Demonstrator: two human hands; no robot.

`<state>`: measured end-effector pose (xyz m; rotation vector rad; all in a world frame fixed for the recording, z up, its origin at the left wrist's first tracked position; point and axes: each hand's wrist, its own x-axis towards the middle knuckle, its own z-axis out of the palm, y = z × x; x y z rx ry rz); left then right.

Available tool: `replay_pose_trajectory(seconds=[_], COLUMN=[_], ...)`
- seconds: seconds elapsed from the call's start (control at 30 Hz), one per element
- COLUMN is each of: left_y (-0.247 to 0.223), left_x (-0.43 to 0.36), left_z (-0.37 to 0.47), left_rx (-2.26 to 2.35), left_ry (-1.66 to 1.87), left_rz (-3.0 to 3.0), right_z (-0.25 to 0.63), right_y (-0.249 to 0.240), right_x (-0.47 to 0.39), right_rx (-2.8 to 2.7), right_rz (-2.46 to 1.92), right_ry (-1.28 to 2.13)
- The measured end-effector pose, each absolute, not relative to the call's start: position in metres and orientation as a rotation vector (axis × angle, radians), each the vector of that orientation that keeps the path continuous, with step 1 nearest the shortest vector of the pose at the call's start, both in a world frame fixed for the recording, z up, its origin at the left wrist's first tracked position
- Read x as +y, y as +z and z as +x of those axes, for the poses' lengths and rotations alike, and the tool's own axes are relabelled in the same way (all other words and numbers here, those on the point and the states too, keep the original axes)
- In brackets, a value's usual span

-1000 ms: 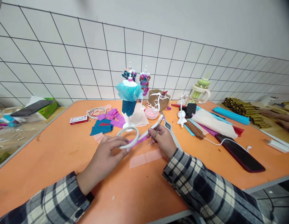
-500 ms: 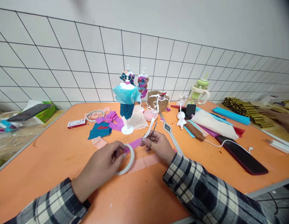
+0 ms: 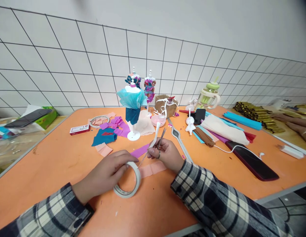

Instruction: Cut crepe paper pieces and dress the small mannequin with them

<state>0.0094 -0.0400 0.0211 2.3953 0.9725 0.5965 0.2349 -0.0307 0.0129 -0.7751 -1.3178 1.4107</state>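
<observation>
In the head view my left hand (image 3: 107, 174) is closed on the upper rim of a roll of white tape (image 3: 129, 193), which is tilted to face me. A narrow end of tape leads from the roll to my right hand (image 3: 164, 154). Those fingers pinch a white tape strip (image 3: 155, 135) pointing upward and a slim pointed metal tool (image 3: 162, 136), whose kind I cannot make out. Beneath lie a purple crepe paper strip (image 3: 140, 150) and a peach strip (image 3: 153, 169). Behind them stands a small white dress form (image 3: 133, 135) in a turquoise ruffle and dark teal wrap.
Paper scraps (image 3: 103, 136), a small red-and-white box (image 3: 79, 129) and another tape roll (image 3: 98, 121) lie left. A brown box (image 3: 166, 107) with white strips stands behind. Rightward are a white figurine (image 3: 190, 124), a green-lidded bottle (image 3: 209, 96), folded crepe paper (image 3: 224, 129) and a phone (image 3: 254, 161).
The tape roll has swung lower and turned more toward me in my left hand. A thin tape end now shows between the roll and my right hand. The view has shifted slightly.
</observation>
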Motion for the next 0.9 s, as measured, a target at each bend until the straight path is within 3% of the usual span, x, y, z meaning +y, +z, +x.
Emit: replay_pose_trajectory(seconds=[0.33,0.57,0.9], left_y=[0.022,0.023,0.012], left_x=[-0.054,-0.058,-0.053], left_z=[0.016,0.026,0.024], left_rx=[0.526,0.709,0.677], left_ry=[0.494,0.468,0.475], left_rz=[1.983,1.884,1.142], right_z=[0.234,0.232,0.237], right_y=[0.01,0.007,0.003], right_x=[-0.029,-0.029,-0.024], right_rx=[-1.321,-1.318,-1.197], right_rz=[-0.816,-0.818,-0.735], right_ry=[1.463,1.483,1.465])
